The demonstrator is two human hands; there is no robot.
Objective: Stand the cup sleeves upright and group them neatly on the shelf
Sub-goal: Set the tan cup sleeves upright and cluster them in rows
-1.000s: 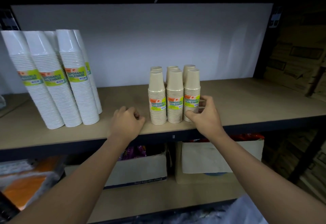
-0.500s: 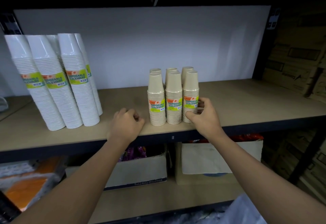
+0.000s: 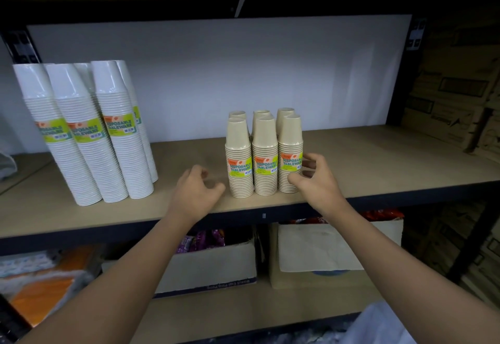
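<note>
Six short beige cup sleeves (image 3: 263, 154) with green-yellow labels stand upright on the wooden shelf (image 3: 378, 162), packed in two rows of three. My right hand (image 3: 318, 184) curls round the front right beige sleeve (image 3: 290, 151), thumb on its lower front and fingers at its right side. My left hand (image 3: 196, 194) hovers just left of the group, fingers loosely curled, holding nothing and a small gap away from the front left sleeve. Several tall white cup sleeves (image 3: 89, 132) stand together at the shelf's left end, leaning slightly.
A white board (image 3: 270, 73) backs the shelf. Bare shelf lies between the white and beige groups and to the right of the beige ones. Cardboard boxes (image 3: 457, 86) stand at the far right. Below, a lower shelf holds boxes (image 3: 211, 268) and orange packets (image 3: 40, 297).
My left hand has loosened from a fist and shifted toward the beige group. My right hand stays on the front right sleeve, and the group has barely moved.
</note>
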